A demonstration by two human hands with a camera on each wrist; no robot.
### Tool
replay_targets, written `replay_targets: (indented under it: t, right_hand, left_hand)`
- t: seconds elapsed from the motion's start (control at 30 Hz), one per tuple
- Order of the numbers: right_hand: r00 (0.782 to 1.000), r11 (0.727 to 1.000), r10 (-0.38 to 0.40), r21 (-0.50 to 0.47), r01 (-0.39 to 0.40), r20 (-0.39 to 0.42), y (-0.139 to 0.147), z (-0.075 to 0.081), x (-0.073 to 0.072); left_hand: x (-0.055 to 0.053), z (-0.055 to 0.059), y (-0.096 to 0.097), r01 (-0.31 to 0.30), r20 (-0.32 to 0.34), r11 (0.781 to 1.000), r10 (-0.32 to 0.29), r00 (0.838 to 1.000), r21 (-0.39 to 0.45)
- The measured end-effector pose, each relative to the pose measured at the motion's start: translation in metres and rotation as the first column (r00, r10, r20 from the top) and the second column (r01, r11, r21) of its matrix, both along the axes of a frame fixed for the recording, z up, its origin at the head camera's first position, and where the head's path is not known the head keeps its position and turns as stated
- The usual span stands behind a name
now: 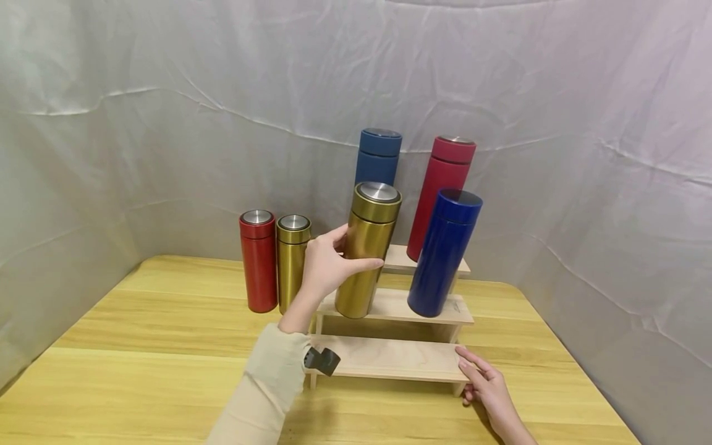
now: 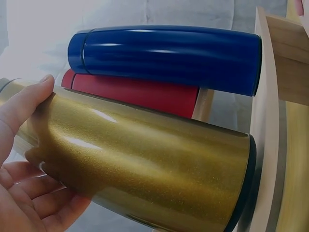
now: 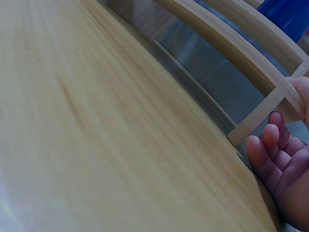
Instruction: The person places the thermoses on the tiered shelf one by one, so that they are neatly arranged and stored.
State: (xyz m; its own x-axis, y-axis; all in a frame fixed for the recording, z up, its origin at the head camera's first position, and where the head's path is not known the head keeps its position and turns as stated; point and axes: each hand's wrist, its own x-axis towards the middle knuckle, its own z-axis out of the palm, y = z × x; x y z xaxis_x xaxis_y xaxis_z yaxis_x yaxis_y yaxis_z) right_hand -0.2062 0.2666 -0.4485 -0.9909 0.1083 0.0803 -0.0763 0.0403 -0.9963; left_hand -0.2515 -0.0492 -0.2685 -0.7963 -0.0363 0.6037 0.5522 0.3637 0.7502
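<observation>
Gold bottle [image 1: 369, 247]: upright in your left hand [image 1: 328, 262], at the front edge of the middle step of the wooden stand [image 1: 384, 358], toward that step's left end; you cannot tell whether its foot touches the wood.
Left hand: your thumb lies across the front of the gold bottle and your fingers curl round its other side, gripping it.
Right hand [image 1: 486, 389]: your thumb and forefinger hold the right end of the bottom step, near its front corner; the other fingers curl loosely beside the leg.
Shiny blue bottle [image 1: 445, 253]: stands on the middle step near its right end, just beside the gold bottle.
Top step: a pink-red bottle [image 1: 442, 179] stands toward the right end; a dull blue bottle [image 1: 379, 154] rises to its left, its foot hidden.
Worktop [image 1: 139, 371]: left of the stand, toward the back edge, a red bottle [image 1: 258, 266] and a second gold bottle [image 1: 292, 262] stand side by side, the latter partly behind your left hand.
Left sleeve [image 1: 261, 383]: beige, with a black clip [image 1: 322, 360] at the cuff.
</observation>
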Motion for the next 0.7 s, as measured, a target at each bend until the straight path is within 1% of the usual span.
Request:
replay_targets:
  t: [0.1, 0.27, 0.33, 0.5, 0.7]
  right_hand:
    - [1.0, 1.0, 0.003, 0.001, -0.003, -0.006, 0.0, 0.0, 0.001]
    - [1.0, 1.0, 0.01, 0.006, -0.01, -0.021, 0.001, -0.001, 0.001]
    - [1.0, 1.0, 0.009, 0.006, -0.009, -0.022, 0.001, -0.001, 0.002]
    - [1.0, 1.0, 0.005, 0.005, -0.005, -0.021, 0.001, -0.001, 0.001]
    - [1.0, 1.0, 0.006, 0.006, -0.006, -0.019, 0.001, -0.001, 0.002]
  left_hand:
    - [0.0, -0.001, 0.002, 0.0, -0.015, 1.0, 0.0, 1.0, -0.005]
    - [-0.001, -0.002, 0.005, -0.014, -0.059, 1.0, 0.013, 0.998, -0.011]
    - [-0.002, -0.003, 0.006, -0.017, -0.064, 1.0, 0.016, 0.998, -0.008]
    - [-0.005, -0.005, 0.009, -0.025, -0.053, 1.0, 0.025, 0.998, 0.0]
    - [-0.009, -0.007, 0.012, -0.036, -0.023, 0.999, 0.037, 0.999, 0.033]
